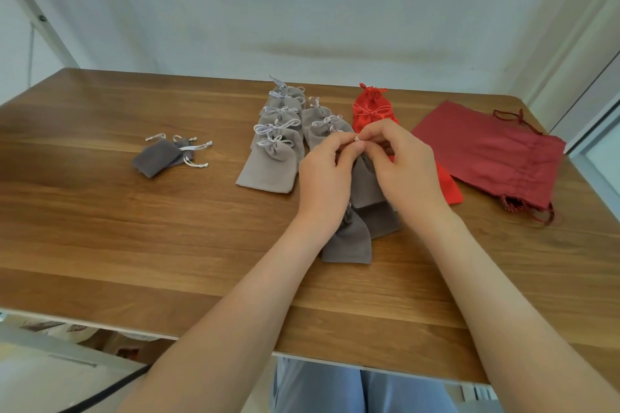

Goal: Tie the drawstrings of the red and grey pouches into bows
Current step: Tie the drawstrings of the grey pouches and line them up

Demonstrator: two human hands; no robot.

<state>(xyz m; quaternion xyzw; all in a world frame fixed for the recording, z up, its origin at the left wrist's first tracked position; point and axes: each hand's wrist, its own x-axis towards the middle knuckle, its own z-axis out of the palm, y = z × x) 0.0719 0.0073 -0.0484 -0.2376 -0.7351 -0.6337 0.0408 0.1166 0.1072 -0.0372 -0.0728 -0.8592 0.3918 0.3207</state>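
Note:
My left hand (pixel 323 171) and my right hand (pixel 404 164) meet over a dark grey pouch (pixel 365 186) at the table's middle. Both pinch its white drawstring (pixel 357 138) between thumb and fingertips at the pouch's top. Two more dark grey pouches (pixel 352 238) lie below it, partly under my wrists. Behind my hands, a row of light grey pouches (pixel 273 157) with tied white bows overlaps toward the far edge. Bright red pouches (pixel 369 111) with bows lie just beyond my right hand, one red pouch (pixel 451 189) showing to its right.
Two small dark grey pouches (pixel 161 157) with loose white strings lie at the left of the wooden table (pixel 134 228). A large dark red drawstring bag (pixel 486 154) lies flat at the right, near the table's edge. A white wall stands behind.

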